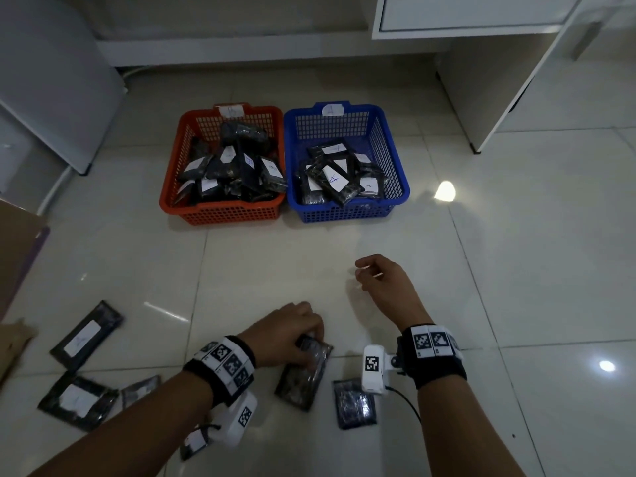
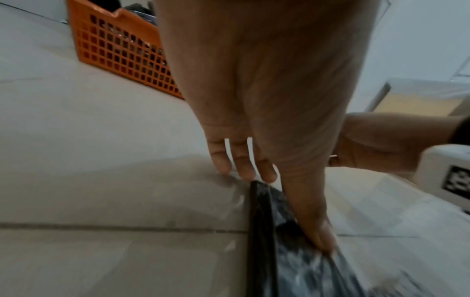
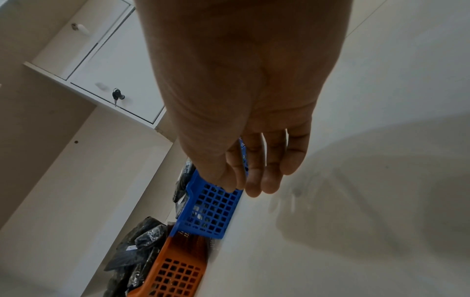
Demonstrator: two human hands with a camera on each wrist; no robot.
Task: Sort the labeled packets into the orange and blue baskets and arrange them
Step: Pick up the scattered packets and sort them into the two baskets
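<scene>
Head view, lower centre: left hand (image 1: 292,333) pinching dark packet (image 1: 304,376) at top edge; looks light, floppy, slick; right hand (image 1: 382,282) loosely curled, empty

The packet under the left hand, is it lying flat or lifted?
Partly lifted: the left hand pinches the packet, and its gripped edge is raised off the floor.

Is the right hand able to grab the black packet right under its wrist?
Probably yes. The right hand is open and holds nothing, and that packet lies bare on the floor with nothing on top. It would only need to pull back toward the person.
</scene>
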